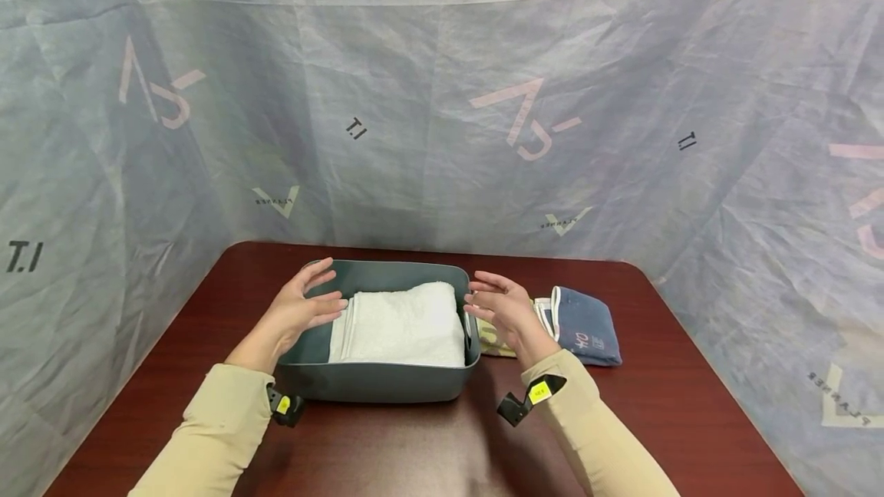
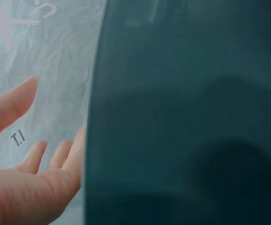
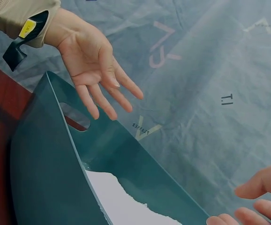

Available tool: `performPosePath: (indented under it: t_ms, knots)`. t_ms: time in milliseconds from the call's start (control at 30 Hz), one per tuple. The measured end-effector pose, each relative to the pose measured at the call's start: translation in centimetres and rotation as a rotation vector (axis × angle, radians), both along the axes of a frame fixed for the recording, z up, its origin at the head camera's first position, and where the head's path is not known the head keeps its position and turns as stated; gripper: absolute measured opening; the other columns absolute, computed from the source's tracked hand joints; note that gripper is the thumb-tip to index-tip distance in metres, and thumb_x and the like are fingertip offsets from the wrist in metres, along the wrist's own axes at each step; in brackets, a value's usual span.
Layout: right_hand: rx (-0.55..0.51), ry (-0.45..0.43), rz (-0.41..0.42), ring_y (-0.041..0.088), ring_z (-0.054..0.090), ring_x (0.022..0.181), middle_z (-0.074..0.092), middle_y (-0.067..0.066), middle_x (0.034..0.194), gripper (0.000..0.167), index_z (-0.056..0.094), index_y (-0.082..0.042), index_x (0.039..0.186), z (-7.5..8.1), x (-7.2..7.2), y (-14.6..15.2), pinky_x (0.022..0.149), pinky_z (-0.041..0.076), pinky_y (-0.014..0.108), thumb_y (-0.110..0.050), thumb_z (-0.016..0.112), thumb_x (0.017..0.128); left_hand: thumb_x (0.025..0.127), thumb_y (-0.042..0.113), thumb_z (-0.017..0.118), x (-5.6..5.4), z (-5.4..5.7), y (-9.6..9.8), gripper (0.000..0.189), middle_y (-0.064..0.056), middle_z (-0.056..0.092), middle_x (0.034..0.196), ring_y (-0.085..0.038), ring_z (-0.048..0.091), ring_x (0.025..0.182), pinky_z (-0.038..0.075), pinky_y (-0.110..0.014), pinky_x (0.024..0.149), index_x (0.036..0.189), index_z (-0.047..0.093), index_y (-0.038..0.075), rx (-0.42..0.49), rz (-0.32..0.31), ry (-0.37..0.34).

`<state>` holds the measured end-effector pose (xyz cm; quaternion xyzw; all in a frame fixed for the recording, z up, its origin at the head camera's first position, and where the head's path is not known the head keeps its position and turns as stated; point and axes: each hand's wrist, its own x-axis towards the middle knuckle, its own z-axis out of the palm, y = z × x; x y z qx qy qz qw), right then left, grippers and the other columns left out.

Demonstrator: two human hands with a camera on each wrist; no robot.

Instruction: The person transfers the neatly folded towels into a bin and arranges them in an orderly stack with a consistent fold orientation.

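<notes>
A folded white towel (image 1: 407, 324) lies inside a dark grey-green plastic bin (image 1: 373, 385). My left hand (image 1: 300, 307) hovers at the bin's left side, fingers spread and holding nothing. On the opposite side my right hand (image 1: 507, 309) is raised by the right rim, its fingers parted and likewise bare. The palms face each other across the bin. In the left wrist view the bin's wall (image 2: 182, 117) fills most of the picture beside the left hand (image 2: 37, 187). The right wrist view shows the left hand (image 3: 88, 61) above a handle slot and part of the right hand (image 3: 267, 192).
Right of the bin lie a folded blue cloth (image 1: 587, 328) with white edging and a yellow-green patterned cloth (image 1: 493, 342), partly behind the right hand. They rest on a reddish-brown table (image 1: 663, 405). Grey printed sheeting (image 1: 428, 98) hangs around the back and sides.
</notes>
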<state>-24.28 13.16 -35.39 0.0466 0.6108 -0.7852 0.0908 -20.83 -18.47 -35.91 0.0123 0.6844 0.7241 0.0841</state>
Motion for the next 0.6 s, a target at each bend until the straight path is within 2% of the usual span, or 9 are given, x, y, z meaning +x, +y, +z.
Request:
performPosePath:
  t_ms: [200,400,600]
  knots:
    - [-0.004,-0.004,-0.006,0.024,0.062,0.086,0.049,0.024,0.118,0.048,0.042,0.007,0.132,0.2,0.2,0.3,0.089,0.047,0.045,0.015,0.050,0.085,0.088,-0.004,0.059,0.0,-0.1,0.5,0.071,-0.021,0.024,0.144,-0.029,0.045,0.119,0.048,-0.035,0.088,0.147,0.022,0.006,0.029,0.007,0.006]
    - [0.009,0.004,-0.014,0.030,0.059,0.094,0.049,0.025,0.119,0.048,0.042,0.007,0.132,0.2,0.3,0.6,0.089,0.046,0.045,0.015,0.049,0.085,0.088,-0.004,0.060,0.0,0.0,0.8,0.070,-0.021,0.025,0.143,-0.023,0.049,0.114,0.048,-0.035,0.088,0.147,0.023,0.005,0.045,-0.005,0.015]
    - [0.010,0.015,-0.024,0.028,0.061,0.092,0.051,0.022,0.115,0.048,0.043,0.006,0.131,0.3,0.4,1.1,0.088,0.048,0.044,0.015,0.050,0.085,0.087,-0.004,0.061,-0.2,0.1,1.2,0.071,-0.020,0.027,0.142,-0.017,0.053,0.107,0.049,-0.033,0.086,0.147,0.023,0.005,0.055,-0.010,0.021]
